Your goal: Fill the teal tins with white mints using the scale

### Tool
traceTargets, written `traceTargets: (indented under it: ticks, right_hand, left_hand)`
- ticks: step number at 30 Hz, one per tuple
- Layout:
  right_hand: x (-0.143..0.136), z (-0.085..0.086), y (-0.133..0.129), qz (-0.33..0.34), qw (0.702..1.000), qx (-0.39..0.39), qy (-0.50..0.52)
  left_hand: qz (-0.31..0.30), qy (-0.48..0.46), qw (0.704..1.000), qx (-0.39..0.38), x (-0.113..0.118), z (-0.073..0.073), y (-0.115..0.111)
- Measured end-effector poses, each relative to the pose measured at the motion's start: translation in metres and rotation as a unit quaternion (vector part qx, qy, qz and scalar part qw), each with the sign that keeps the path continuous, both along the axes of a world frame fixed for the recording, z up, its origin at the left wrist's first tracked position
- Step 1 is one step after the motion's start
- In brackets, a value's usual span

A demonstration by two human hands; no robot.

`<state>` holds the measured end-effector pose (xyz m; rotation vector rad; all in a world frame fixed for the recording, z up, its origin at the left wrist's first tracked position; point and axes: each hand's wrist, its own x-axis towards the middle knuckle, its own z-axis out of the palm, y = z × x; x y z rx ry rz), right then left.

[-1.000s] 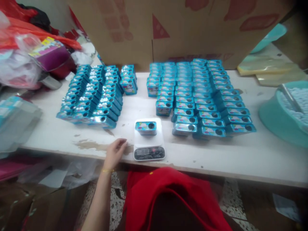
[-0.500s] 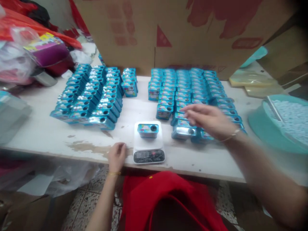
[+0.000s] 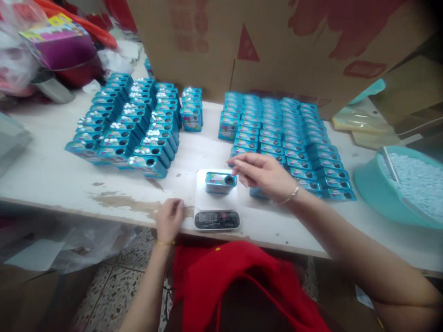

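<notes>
A blue tin [image 3: 220,182] with a dark round hole in its top stands on a white digital scale [image 3: 217,220] near the table's front edge. My right hand [image 3: 265,177] is at the tin's right end, fingers pinched together; whatever they hold is too small to make out. Left of the scale, my left hand [image 3: 169,217] rests at the table edge with its fingers curled in and nothing visible in them. Rows of blue tins [image 3: 301,162] stand at the right, partly behind my right hand. More rows [image 3: 152,163], with white pellets on top, stand at the left.
A turquoise basin [image 3: 374,189] of pale pellets with a metal scoop is at the right. A large cardboard box [image 3: 221,50] closes off the back of the white table [image 3: 114,184]. Bags and a purple container [image 3: 69,50] lie at the back left.
My right hand has moved left from over the right-hand tins to the tin on the scale. My left hand has stayed at the table edge. The view has shifted slightly.
</notes>
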<state>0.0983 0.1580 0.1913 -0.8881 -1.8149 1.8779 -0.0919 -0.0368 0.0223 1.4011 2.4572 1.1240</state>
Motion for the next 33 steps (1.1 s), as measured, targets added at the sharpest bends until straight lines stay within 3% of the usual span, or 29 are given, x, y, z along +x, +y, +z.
traceTargets:
  ticks: [4,6,9,12,15,22,26,29,33]
  right_hand:
    - [0.029,-0.011,-0.006,-0.074,0.977,-0.2,0.016]
    - [0.046,-0.023,-0.011,-0.096,0.964,-0.248,-0.001]
    - [0.066,-0.038,-0.021,-0.109,0.959,-0.259,-0.025]
    - [0.071,-0.042,-0.03,-0.087,0.966,-0.238,-0.047]
    - [0.061,-0.034,-0.033,-0.067,0.977,-0.19,-0.072]
    - [0.007,-0.012,-0.015,-0.024,0.997,0.028,-0.072]
    - [0.008,-0.013,-0.011,-0.047,0.993,0.092,-0.061]
    - [0.033,-0.027,-0.02,-0.055,0.997,-0.02,-0.054]
    - [0.078,-0.072,-0.041,-0.116,0.965,-0.237,-0.017]
  left_hand:
    - [-0.001,-0.006,1.0,0.003,0.0,0.001,0.0]
    - [0.0,-0.01,1.0,0.002,0.001,0.002,0.0]
    - [0.001,-0.011,1.0,0.008,0.002,0.003,0.001]
    - [0.0,-0.008,1.0,0.009,0.002,0.003,0.002]
    - [0.003,-0.002,1.0,0.002,0.002,0.002,0.002]
    - [0.001,0.003,1.0,0.002,0.0,-0.002,0.001]
    - [0.001,0.003,1.0,0.002,0.0,0.0,0.001]
    - [-0.001,-0.006,1.0,0.008,0.001,0.001,0.001]
    - [0.014,-0.072,0.997,0.026,0.001,0.007,0.002]
